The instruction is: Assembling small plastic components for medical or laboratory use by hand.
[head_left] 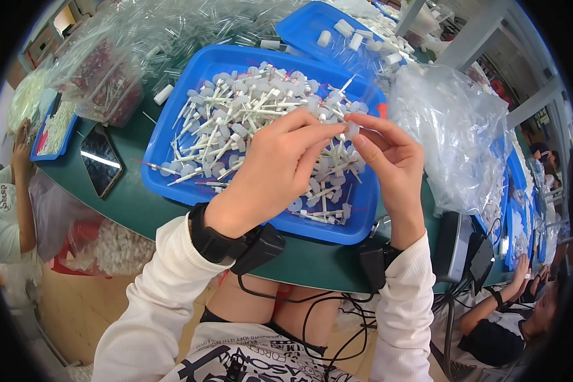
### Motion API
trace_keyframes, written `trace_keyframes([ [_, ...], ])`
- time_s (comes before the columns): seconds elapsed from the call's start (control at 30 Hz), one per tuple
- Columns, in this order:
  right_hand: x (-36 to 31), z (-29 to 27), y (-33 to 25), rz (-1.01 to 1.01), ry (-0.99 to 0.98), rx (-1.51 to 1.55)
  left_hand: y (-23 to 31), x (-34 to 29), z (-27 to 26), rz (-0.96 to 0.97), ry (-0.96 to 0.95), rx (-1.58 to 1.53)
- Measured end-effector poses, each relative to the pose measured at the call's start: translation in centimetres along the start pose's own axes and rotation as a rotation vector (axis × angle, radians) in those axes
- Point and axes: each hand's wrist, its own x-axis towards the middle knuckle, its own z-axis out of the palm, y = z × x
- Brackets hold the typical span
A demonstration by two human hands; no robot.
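Over the right half of a blue tray (162, 137), my two hands meet fingertip to fingertip. Between them is a small translucent white plastic piece (352, 130), partly hidden by the fingers. My left hand (270, 165) pinches it from the left, thumb and forefinger together. From the right, my right hand (395, 159) pinches the same piece, its other fingers curled. Below the hands the tray holds a heap of white plastic sticks (219, 118) with frosted discs on them and thin red threads among them.
A second blue tray (305, 22) with white cylinders overlaps the back edge. Clear plastic bags (449, 127) lie right, clear tubes (197, 28) at the back. A phone (100, 159) and a bin of red-and-white parts (105, 83) are left. Black cables (312, 305) hang near my lap. Other people sit on both sides.
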Motion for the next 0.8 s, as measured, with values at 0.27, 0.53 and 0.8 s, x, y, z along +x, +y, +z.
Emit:
trace_keyframes([
  [0.27, -0.04, 0.2, 0.01, 0.014, -0.054, -0.004, 0.85, 0.11, -0.53, -0.495, -0.052, -0.143],
  [0.53, -0.06, 0.25, -0.36, 0.089, -0.034, -0.042, 0.46, -0.01, -0.26, -0.384, -0.004, -0.135],
  [0.8, -0.18, -0.07, 0.21, 0.083, -0.056, -0.067, 0.57, -0.04, -0.14, -0.316, 0.042, -0.06],
])
